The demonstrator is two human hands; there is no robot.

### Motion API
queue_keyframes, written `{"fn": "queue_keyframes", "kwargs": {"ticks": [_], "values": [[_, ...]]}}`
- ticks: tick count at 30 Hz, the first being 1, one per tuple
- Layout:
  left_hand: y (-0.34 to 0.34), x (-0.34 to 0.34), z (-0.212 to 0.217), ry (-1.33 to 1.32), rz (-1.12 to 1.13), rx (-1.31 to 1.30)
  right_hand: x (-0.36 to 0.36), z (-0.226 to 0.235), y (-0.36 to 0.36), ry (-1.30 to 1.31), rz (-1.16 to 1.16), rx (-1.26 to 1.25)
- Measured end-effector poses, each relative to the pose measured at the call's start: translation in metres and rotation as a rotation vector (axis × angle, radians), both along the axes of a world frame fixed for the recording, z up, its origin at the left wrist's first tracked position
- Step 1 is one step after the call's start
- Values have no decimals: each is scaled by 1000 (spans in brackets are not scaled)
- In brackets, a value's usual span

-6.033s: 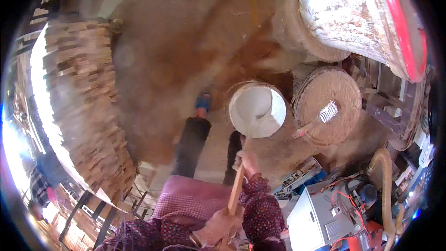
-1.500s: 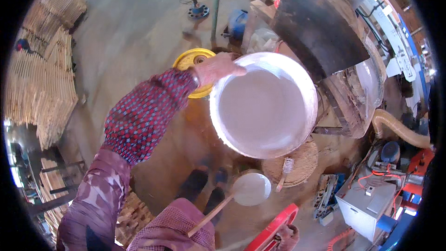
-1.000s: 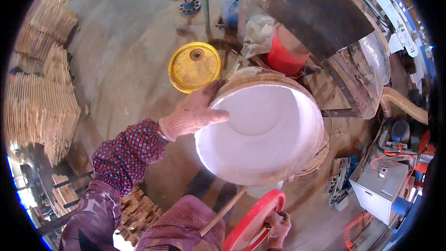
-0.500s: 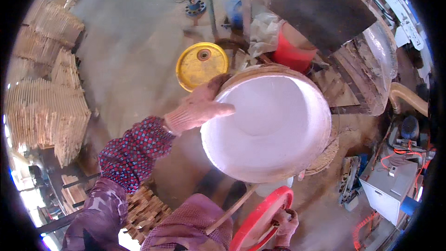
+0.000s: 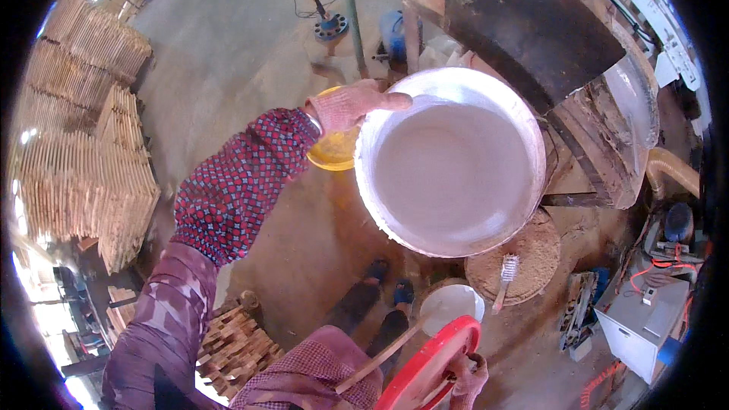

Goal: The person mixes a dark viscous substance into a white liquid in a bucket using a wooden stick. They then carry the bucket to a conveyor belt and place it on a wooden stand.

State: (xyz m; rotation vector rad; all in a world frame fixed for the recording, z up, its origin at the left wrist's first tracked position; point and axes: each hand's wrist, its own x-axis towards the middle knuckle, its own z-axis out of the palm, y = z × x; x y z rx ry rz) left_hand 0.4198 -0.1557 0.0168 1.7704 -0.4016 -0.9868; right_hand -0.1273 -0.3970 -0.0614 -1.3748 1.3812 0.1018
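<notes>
My left hand (image 5: 355, 105), in a pink knit glove, grips the rim of a large round tub (image 5: 456, 175) at its upper left, thumb over the edge. The tub has a white-coated inside and tilts toward me; pale, smooth material covers its bottom. Low in the picture, my gloved right hand (image 5: 465, 380) is closed on a red-rimmed round disc (image 5: 425, 368), perhaps a lid, held on edge. A small white bucket (image 5: 453, 307) stands below the tub, with a wooden stick (image 5: 383, 355) slanting from it toward my lap.
A brush (image 5: 506, 281) lies on a brown, crumb-covered round top (image 5: 535, 258). Behind my left hand is a yellow drum lid (image 5: 332, 156). Stacked boards (image 5: 83, 175) stand at left, wood blocks (image 5: 239, 342) below. A dark metal sheet (image 5: 524, 23) and a grey cabinet (image 5: 638, 326) are at right.
The tub, with my left hand on its rim, has moved up and right and turned its inside more toward me. The brush and small bucket have come into fuller view. My right hand keeps the disc.
</notes>
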Motion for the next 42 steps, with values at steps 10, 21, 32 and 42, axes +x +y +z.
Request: {"fn": "queue_keyframes", "kwargs": {"ticks": [10,21,32,42], "values": [[-47,64,7,-757,-488,72,-10,-14,2,-90,-29,-58],[-87,23,27,-187,-211,32,-21,-8,21,-53,-55,14],[-64,-52,62,-281,-178,242,1,5,39,-5,-33,109],[-67,-43,46,-261,-181,265,22,26,44,4,-82,160]]}}
